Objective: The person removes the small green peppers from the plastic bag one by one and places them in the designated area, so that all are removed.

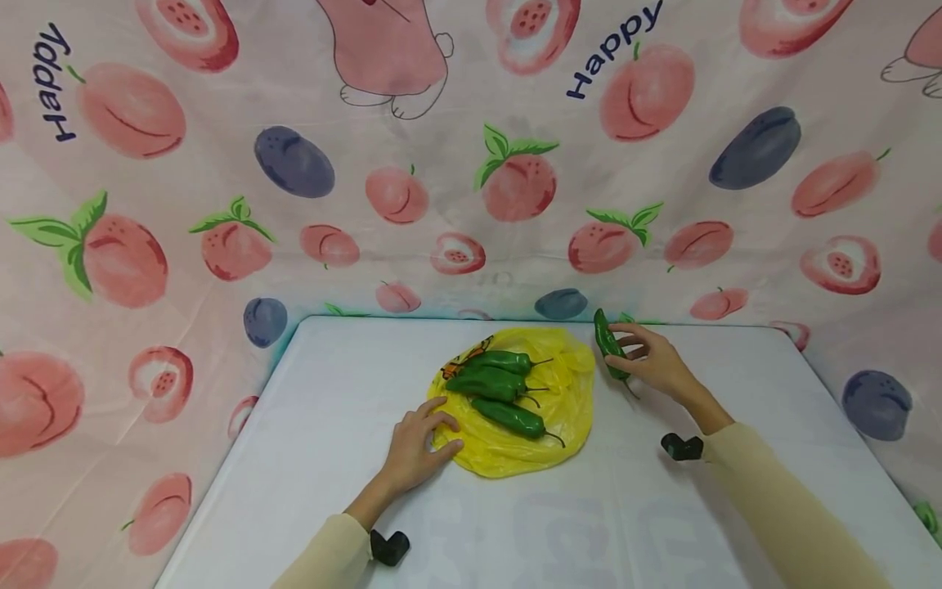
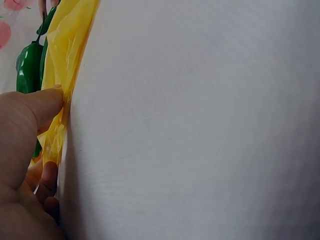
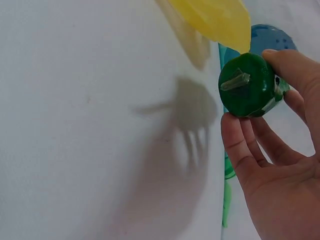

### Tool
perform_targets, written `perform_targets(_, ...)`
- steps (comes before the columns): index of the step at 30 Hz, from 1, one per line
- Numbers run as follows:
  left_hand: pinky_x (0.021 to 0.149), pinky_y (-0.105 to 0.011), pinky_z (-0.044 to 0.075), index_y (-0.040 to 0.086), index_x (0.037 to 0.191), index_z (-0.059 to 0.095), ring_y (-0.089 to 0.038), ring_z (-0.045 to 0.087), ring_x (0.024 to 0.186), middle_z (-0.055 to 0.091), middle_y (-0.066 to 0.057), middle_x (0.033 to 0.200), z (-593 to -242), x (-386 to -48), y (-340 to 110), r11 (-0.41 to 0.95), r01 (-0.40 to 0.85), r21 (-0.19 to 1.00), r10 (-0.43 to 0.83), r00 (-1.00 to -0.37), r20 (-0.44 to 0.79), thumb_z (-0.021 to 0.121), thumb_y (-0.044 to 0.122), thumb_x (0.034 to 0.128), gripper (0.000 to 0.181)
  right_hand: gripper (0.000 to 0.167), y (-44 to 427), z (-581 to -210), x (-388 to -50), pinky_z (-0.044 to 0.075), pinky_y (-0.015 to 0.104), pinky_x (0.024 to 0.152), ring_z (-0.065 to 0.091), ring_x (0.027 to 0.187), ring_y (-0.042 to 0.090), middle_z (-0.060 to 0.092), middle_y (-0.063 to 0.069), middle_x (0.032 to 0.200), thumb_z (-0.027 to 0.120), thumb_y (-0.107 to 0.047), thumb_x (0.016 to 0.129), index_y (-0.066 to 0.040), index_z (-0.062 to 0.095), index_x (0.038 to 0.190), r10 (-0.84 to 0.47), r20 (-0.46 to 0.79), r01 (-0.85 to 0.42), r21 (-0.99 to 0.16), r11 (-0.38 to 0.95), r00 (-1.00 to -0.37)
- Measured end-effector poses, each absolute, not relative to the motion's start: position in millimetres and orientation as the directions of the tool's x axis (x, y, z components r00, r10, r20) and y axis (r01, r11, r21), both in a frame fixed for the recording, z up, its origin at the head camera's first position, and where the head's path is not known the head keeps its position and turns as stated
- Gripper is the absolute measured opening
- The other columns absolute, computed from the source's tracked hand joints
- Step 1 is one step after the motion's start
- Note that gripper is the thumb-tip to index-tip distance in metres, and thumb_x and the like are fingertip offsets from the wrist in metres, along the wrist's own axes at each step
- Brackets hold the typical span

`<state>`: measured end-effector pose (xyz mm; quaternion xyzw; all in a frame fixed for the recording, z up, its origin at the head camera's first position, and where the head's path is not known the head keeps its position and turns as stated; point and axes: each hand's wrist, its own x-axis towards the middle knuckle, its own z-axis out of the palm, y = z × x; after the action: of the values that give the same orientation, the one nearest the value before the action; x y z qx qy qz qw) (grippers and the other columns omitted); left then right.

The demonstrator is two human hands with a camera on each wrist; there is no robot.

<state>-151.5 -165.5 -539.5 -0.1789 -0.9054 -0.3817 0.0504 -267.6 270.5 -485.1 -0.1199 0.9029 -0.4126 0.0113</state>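
The right hand [image 1: 657, 366] pinches a pepper [image 1: 605, 335] whose glossy skin may slip; the relaxed left hand [image 1: 414, 448] touches a yellow bag [image 1: 504, 460].

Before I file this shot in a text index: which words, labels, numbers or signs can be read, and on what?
"Happy": upper left of the backdrop, turned sideways.
"Happy": top of the backdrop, right of centre, slanting upward.
Faint marks on the tabletop: cannot be read.
Yellow plastic, green peppers: no readable text.
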Motion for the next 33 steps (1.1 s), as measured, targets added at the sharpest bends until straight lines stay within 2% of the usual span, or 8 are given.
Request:
perform_targets(11, 0.091, -0.056, 0.036, 0.021, 0.103, 0.071, -0.036, 0.054, 0.117, 0.053, -0.014, 0.149, -539.5, -151.4, -165.4, 0.644, 0.371, 0.669, 0.285, -0.928, 0.241, 0.078, 0.027, 0.092, 0.014, 0.062, 267.7, -498.2, -271.7, 0.056, 0.054, 0.09, 0.064, 0.112, 0.046, 0.061, 0.029, 0.131, 0.076, -0.031, 0.095, -0.012, 0.05, 0.149, -0.161, 0.042, -0.138, -0.749, 0.648, -0.986)
perform_targets(22, 0.09, -0.052, 0.035, 0.02, 0.103, 0.07, -0.037, 0.053, 0.12, 0.053, -0.014, 0.15, -539.6, -151.7, -164.8, 0.65, 0.371, 0.663, 0.288, -0.928, 0.237, 0.078, 0.027, 0.0917, 0.015, 0.065, 267.6, -499.7, -273.8, 0.054, 0.056, 0.094, 0.056, 0.122, 0.048, 0.058, 0.031, 0.133, 0.075, -0.031, 0.096, -0.01, 0.047, 0.15, -0.121, -0.039, -0.053, -0.739, 0.671, -0.992)
perform_targets(33, 0.093, -0.057, 0.035, 0.02, 0.104, 0.07, -0.039, 0.052, 0.123, 0.052, -0.014, 0.151, -540.6, -152.1, -164.9, 0.648, 0.369, 0.667, 0.287, -0.929, 0.236, 0.078, 0.027, 0.0919, 0.016, 0.065, 266.7, -499.5, -280.7, 0.049, 0.059, 0.099, 0.052, 0.126, 0.048, 0.056, 0.032, 0.137, 0.073, -0.034, 0.096, -0.009, 0.047, 0.15, -0.105, -0.106, 0.006, -0.733, 0.681, -0.989)
